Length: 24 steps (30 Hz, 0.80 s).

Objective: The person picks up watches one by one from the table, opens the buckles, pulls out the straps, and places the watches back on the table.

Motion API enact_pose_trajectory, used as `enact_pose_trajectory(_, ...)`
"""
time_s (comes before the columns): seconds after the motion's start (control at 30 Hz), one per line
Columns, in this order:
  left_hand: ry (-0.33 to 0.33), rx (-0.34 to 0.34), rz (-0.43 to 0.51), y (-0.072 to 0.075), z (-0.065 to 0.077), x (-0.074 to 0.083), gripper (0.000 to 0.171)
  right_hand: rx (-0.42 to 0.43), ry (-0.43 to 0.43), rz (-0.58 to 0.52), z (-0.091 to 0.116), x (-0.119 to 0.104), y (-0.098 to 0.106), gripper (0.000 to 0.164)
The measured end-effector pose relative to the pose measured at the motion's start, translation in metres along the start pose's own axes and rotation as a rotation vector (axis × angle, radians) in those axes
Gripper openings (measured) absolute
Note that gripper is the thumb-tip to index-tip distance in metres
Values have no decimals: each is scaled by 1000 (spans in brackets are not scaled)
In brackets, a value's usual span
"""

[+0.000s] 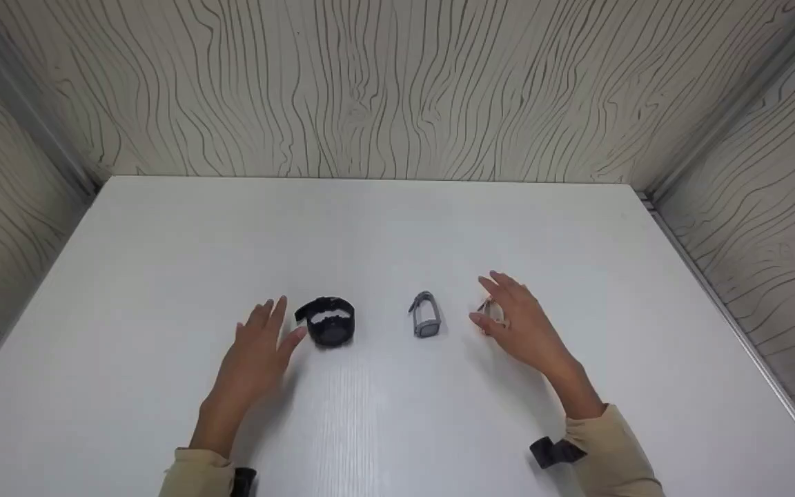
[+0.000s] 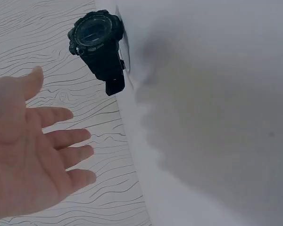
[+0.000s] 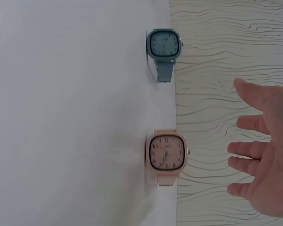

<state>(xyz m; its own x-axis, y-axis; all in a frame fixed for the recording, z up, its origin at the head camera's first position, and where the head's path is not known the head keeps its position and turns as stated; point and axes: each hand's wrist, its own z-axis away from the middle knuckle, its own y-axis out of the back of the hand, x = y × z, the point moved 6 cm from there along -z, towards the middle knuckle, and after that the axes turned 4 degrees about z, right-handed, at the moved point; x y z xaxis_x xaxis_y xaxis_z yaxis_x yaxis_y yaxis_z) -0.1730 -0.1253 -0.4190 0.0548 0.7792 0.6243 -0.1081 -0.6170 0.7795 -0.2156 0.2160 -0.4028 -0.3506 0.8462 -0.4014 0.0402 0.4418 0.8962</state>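
Three wristwatches stand in a row on the white table (image 1: 397, 235). At the left is a black watch (image 1: 332, 333) with a round face, its strap looped and one end sticking out. My left hand (image 1: 252, 355) hovers just left of it, fingers apart and holding nothing. In the middle stands a grey-blue watch (image 3: 164, 44) with a squarish dial. A pink watch (image 3: 167, 153) is at the right, mostly hidden in the head view behind my right hand (image 1: 518, 321). That hand is held over it with loosely bent fingers, and the right wrist view shows a gap between them.
Pale wood-grain panels (image 1: 370, 90) wall the table at the back and both sides. A metal rail (image 1: 735, 269) runs along the right edge. Black straps (image 1: 556, 452) sit on the wrists by the beige sleeves (image 1: 611, 449).
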Motion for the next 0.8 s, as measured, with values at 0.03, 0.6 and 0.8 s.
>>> enact_pose_trajectory(0.03, 19, -8, 49, 0, 0, -1, 60, 2, -3, -28, -1, -4, -2, 57)
enact_pose_trajectory(0.6, 221, -5, 444, -11, -4, -10, 40, -169, 121, -452, -9, -68, -57, 39)
enact_pose_trajectory(0.8, 282, -37, 474, -16, -6, -11, 40, -286, 171, -595, -11, -89, -75, 34)
